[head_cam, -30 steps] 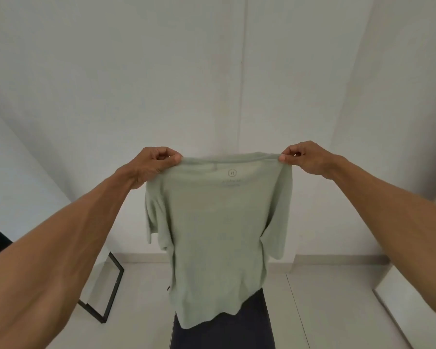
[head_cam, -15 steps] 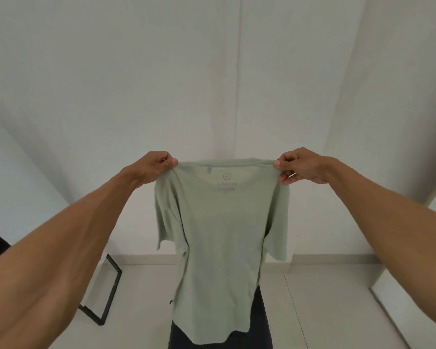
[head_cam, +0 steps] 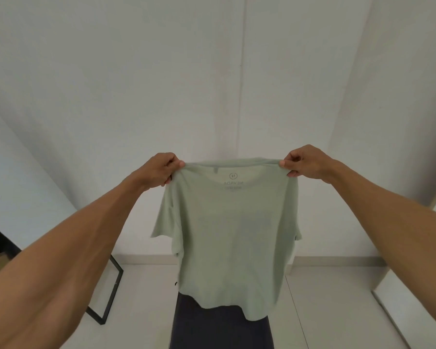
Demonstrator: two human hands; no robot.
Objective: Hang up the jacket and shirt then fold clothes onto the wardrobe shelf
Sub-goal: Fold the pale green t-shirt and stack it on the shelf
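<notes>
A pale green T-shirt (head_cam: 232,238) hangs spread out in front of me, held up by its two shoulders. My left hand (head_cam: 159,171) pinches the left shoulder and my right hand (head_cam: 303,162) pinches the right shoulder. A mirrored label print shows through the cloth below the collar. Both short sleeves droop at the sides. The hem hangs over a dark navy cloth-covered surface (head_cam: 219,331) low in the middle of the view.
White walls stand close ahead, with a vertical seam (head_cam: 242,71) in the middle. A black frame (head_cam: 110,295) leans on the floor at the lower left. A white panel edge (head_cam: 413,313) juts in at the lower right. Pale floor tiles surround the dark surface.
The shirt has swung and opened wider between my hands, its left sleeve flaring out. Both hands keep their hold on the shoulders and sit slightly lower than a second ago.
</notes>
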